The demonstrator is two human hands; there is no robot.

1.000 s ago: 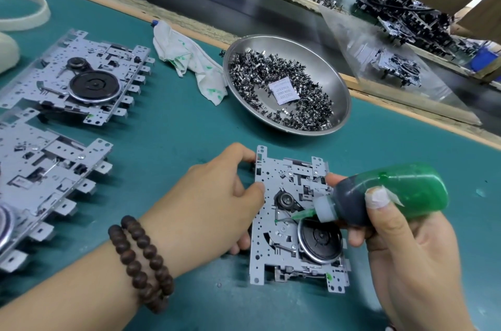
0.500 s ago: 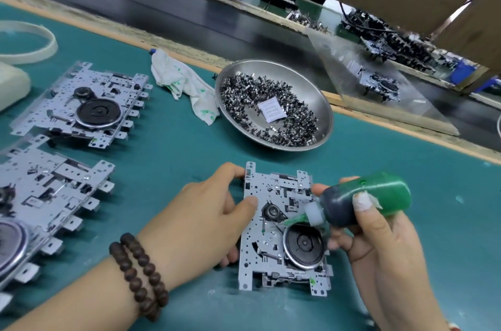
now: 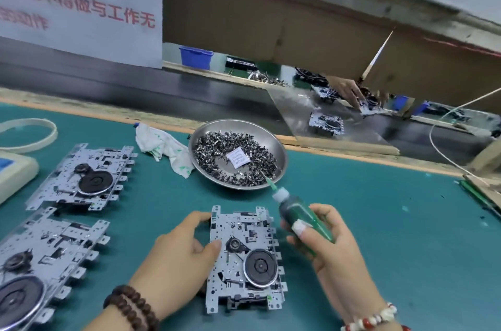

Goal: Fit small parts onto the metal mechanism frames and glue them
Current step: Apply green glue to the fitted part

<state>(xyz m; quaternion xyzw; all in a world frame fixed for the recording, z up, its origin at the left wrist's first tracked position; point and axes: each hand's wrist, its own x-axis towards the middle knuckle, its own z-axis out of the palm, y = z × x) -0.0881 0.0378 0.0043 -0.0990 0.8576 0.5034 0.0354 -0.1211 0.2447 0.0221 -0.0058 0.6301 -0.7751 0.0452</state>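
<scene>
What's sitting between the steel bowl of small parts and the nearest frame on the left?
In the head view, a crumpled white cloth with green stains lies between the steel bowl and the upper-left frame.

Sign (image 3: pixel 81 5): "不得做与工作无"
</scene>
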